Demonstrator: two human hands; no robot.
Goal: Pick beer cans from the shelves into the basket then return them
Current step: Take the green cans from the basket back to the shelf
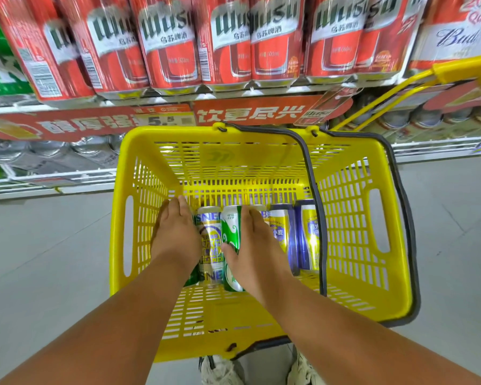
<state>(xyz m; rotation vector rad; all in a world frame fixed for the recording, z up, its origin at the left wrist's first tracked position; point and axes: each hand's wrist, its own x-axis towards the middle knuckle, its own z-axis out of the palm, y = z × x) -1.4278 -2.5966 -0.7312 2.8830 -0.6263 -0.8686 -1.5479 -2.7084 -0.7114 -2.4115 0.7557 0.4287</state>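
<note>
in yellow basket (pixel 353 218): green-white can (pixel 229 234) gripped by right hand (pixel 254 245); left hand (pixel 175 234) flat over another, grip unclear; red "wusu" cans (pixel 172 45) shelved above

cans (pixel 261 240) in basket (pixel 353 218), shelves (pixel 233 101) behind

A red promotional strip (pixel 250 113) with white characters runs along the shelf edge ahead of me. A yellow price tag (pixel 165 121) reading 5.5 sits on it. Grey floor (pixel 47 259) extends on both sides. My light-coloured shoes (pixel 220 370) are visible at the bottom edge.
</note>
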